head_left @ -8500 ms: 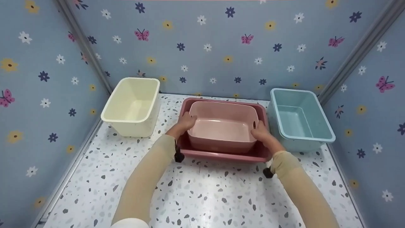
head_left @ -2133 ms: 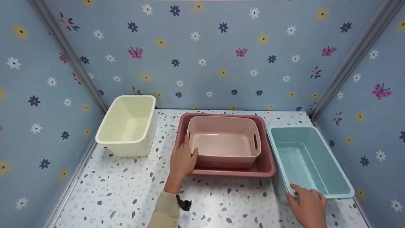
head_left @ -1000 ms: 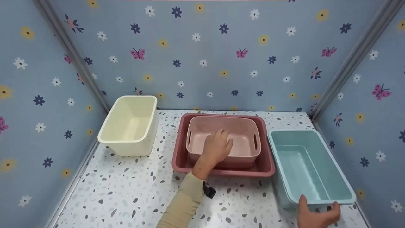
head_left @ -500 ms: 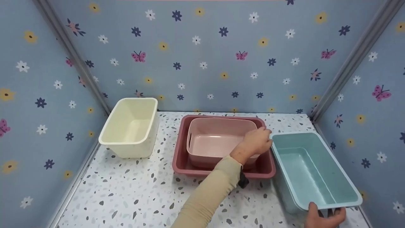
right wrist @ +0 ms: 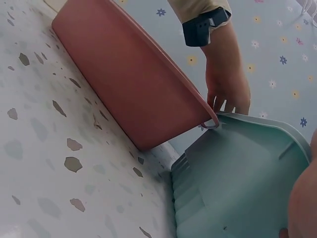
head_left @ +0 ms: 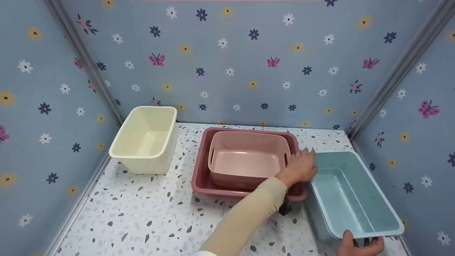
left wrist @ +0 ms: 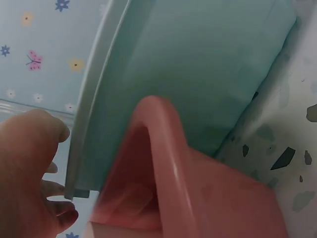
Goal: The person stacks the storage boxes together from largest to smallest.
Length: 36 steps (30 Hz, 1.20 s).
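At the right of the head view stands a light blue storage bin [head_left: 341, 192], with nothing inside it. My right hand [head_left: 360, 245] grips the bin's near rim, thumb over the edge and fingers underneath. My left hand [head_left: 302, 167] reaches across to the bin's far left corner. Its loosely spread fingers are right at the rim there, as the left wrist view also shows. Left of the blue bin is a dusty red tub [head_left: 201, 174] holding a smaller pale pink bin [head_left: 245, 161] with slotted ends. In the right wrist view, the tub's rim overlaps the blue bin's corner.
A cream bin [head_left: 142, 138] stands near the left wall. Speckled white tabletop [head_left: 142, 213] lies in front of the bins. Flower-patterned blue panels [head_left: 227, 53] close in the back and both sides, with grey metal posts in the corners.
Both hands held the pink bin in the tub at first. The right hand then took the blue bin's near rim and drew it forward. The left hand crossed from the tub to the blue bin.
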Available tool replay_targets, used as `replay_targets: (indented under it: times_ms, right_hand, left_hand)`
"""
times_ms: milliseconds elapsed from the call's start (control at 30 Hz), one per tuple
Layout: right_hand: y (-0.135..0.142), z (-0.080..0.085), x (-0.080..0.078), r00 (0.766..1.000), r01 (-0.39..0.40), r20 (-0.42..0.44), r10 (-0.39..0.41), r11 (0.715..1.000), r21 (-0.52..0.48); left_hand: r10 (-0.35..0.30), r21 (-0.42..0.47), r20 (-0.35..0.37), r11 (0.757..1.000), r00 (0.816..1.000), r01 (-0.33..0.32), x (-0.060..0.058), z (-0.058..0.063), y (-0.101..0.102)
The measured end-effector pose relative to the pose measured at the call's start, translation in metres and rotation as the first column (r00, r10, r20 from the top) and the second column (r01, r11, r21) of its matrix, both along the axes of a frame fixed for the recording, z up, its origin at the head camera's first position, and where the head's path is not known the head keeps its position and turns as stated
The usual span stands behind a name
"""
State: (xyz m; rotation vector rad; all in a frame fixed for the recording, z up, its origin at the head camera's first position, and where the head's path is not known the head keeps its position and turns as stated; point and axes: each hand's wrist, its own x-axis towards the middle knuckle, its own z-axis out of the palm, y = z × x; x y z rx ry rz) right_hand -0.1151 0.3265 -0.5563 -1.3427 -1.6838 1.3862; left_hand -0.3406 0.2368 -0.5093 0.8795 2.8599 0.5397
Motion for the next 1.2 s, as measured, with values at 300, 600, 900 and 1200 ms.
replay_targets:
  times_ms: [300, 600, 900, 1200]
  right_hand:
    - [-0.028, -0.002, -0.010, 1.000, 0.026, -0.012, -0.026, 0.999, -0.038]
    - [-0.037, -0.005, -0.012, 0.996, 0.047, -0.071, -0.050, 0.998, -0.044]
    - [-0.041, -0.004, -0.010, 0.997, 0.071, -0.013, -0.071, 0.997, 0.008]
    - [-0.041, 0.007, -0.008, 0.995, 0.095, -0.032, -0.093, 0.993, 0.074]
  left_hand:
    - [-0.027, 0.037, 0.084, 0.999, 0.996, 0.024, -0.031, 0.003, 0.011]
    - [-0.007, 0.110, 0.211, 0.994, 0.977, -0.017, -0.042, 0.004, 0.015]
    - [-0.031, 0.139, 0.208, 0.990, 0.978, 0.001, -0.036, 0.004, 0.017]
    - [-0.035, 0.162, 0.191, 0.987, 0.981, 0.004, -0.037, 0.013, 0.016]
